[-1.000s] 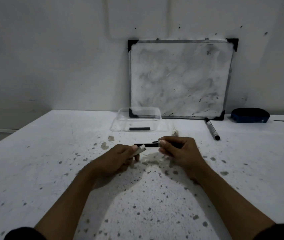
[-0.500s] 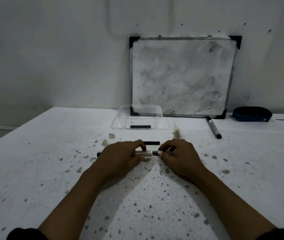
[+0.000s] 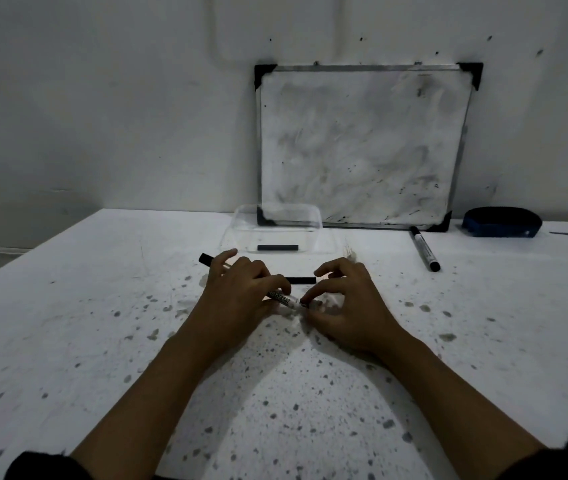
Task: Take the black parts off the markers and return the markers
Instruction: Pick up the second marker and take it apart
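Note:
My left hand (image 3: 237, 292) grips a white marker (image 3: 282, 298) by its barrel; the marker's black end (image 3: 205, 259) sticks out past my knuckles toward the far left. My right hand (image 3: 348, 303) pinches the marker's near end between thumb and forefinger. A loose black part (image 3: 301, 280) lies on the table just behind my hands. Another black part (image 3: 277, 248) lies inside the clear plastic container (image 3: 320, 233). A second marker (image 3: 424, 248) with black caps lies to the right, in front of the whiteboard.
A smudged whiteboard (image 3: 362, 143) leans against the wall at the back. A dark blue eraser (image 3: 502, 221) sits at the far right. The white table (image 3: 68, 306) is speckled with dark stains.
A black part that my right hand held now lies on the table behind my hands. Both hands have closed on the marker, which has swung so its black end points far left.

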